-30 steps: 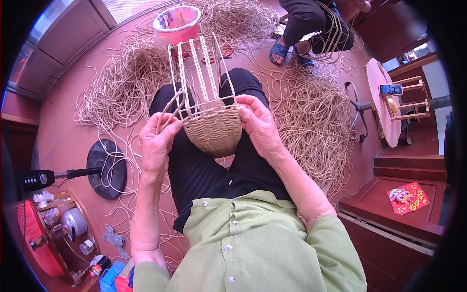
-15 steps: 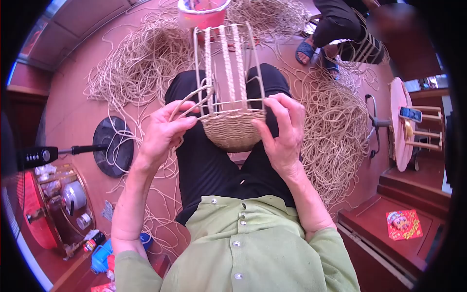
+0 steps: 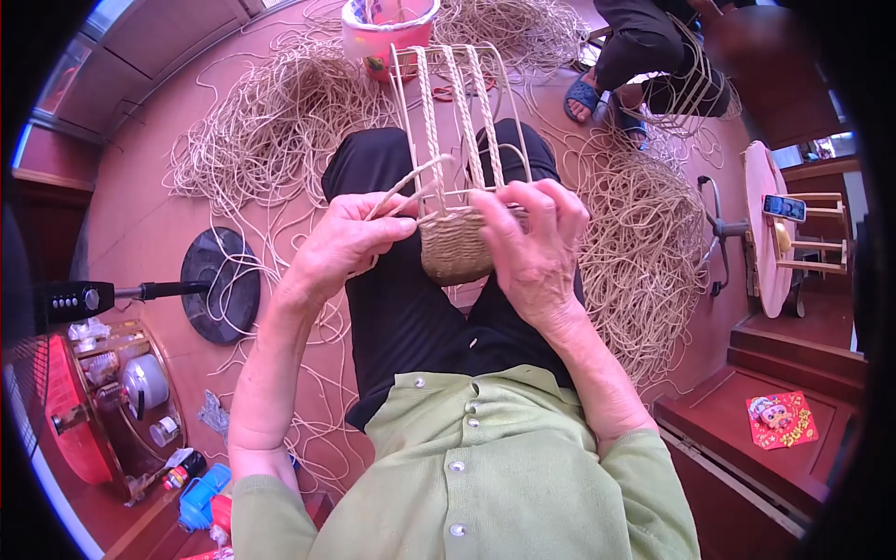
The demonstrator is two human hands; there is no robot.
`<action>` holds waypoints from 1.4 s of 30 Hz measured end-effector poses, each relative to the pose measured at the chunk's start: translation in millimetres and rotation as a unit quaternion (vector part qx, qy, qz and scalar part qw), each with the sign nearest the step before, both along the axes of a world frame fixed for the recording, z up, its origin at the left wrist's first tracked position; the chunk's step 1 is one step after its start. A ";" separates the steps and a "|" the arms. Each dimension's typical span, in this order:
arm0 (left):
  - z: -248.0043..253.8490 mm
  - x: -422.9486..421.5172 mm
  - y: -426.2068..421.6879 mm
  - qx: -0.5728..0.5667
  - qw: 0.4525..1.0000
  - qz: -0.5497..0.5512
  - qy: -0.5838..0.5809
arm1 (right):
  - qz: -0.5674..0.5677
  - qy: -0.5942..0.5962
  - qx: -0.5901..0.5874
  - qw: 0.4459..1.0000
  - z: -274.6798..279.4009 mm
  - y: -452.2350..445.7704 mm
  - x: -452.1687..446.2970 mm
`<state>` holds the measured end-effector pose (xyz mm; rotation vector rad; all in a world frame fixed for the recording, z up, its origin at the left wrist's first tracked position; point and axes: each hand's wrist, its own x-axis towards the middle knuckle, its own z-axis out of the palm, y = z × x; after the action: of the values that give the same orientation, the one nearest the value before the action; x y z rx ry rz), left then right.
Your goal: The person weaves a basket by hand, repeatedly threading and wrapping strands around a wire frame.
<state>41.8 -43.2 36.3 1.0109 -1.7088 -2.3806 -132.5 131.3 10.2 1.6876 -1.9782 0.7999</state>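
Right hand [image 3: 537,243] — shifted inward from the right edge of the woven part [image 3: 450,254]; its fingers now lie across the top of the weave, and the hand covers the right side, which shows in both earlier views. Cord [image 3: 411,177] by the left hand [image 3: 343,245]: loop leans over toward the right, reaching across the frame's left side; one second ago it stands steeper. Frame [image 3: 427,107] — top tips leftward compared with half a second ago, its upper left corner now overlapping the bucket [image 3: 362,42].
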 end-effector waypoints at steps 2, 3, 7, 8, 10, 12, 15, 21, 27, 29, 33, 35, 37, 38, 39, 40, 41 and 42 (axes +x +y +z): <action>2.5 -0.2 -0.4 -0.003 1.000 -0.022 0.004 | 0.021 -0.009 0.009 1.000 -4.0 -3.1 5.1; -1.3 -0.1 -0.3 -0.005 1.000 -0.026 0.007 | 0.029 -0.012 0.012 0.999 -6.8 -4.1 7.4; 1.7 4.9 1.2 -0.029 0.999 -0.012 0.024 | 0.040 -0.016 0.001 0.999 -10.9 -3.9 7.6; 5.7 7.2 1.4 -0.041 0.999 0.003 0.021 | 0.044 -0.025 0.000 0.999 -9.7 -3.9 6.2; -3.8 25.0 -13.3 -0.165 0.983 0.041 0.066 | 0.050 -0.041 0.006 0.998 -2.4 -2.5 5.9; -20.1 42.1 -26.2 -0.291 0.952 0.086 0.052 | 0.045 -0.069 0.014 0.997 8.9 -2.5 9.8; -30.0 46.4 -28.9 -0.321 0.944 0.057 0.041 | 0.086 -0.048 0.011 0.995 17.8 -14.4 8.1; -28.5 16.9 -20.1 -0.452 0.885 -0.079 0.077 | 0.118 -0.034 0.015 0.992 16.7 -31.0 11.9; -18.5 0.2 -21.1 0.031 0.992 -0.067 0.104 | 0.122 -0.031 0.008 0.992 15.1 -36.2 7.3; -34.1 -5.5 -23.8 0.191 0.965 -0.059 0.168 | 0.124 -0.025 0.011 0.992 18.3 -38.0 6.9; -38.3 -15.1 -15.7 0.176 0.968 -0.015 0.178 | 0.143 -0.028 0.005 0.989 18.5 -39.4 6.3; -40.0 -14.9 -14.9 0.170 0.966 -0.009 0.193 | 0.147 -0.028 0.010 0.989 20.7 -43.4 9.1; -40.4 -11.4 -20.7 0.151 0.965 -0.042 0.209 | 0.149 -0.044 0.026 0.988 23.9 -46.4 9.7; -37.5 -7.2 -19.8 0.055 0.982 -0.014 0.181 | 0.151 -0.053 0.027 0.987 25.7 -47.9 7.8; -23.4 -2.5 -14.4 -0.041 0.987 0.014 0.152 | 0.154 -0.061 0.028 0.986 28.1 -49.1 5.1; -10.7 2.1 -8.6 -0.138 0.982 0.042 0.124 | 0.156 -0.067 0.029 0.985 34.6 -50.2 3.6; -3.5 9.4 -0.6 -0.379 0.919 0.098 0.044 | 0.183 -0.240 0.059 0.952 49.7 -40.9 8.1; 19.6 12.9 15.4 -0.622 0.777 0.091 0.041 | 0.272 -0.309 -0.025 0.911 69.1 -41.5 8.4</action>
<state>54.7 -27.7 55.9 0.6835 -2.3105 -0.7003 -124.1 89.9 79.4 2.1786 -1.8050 1.7500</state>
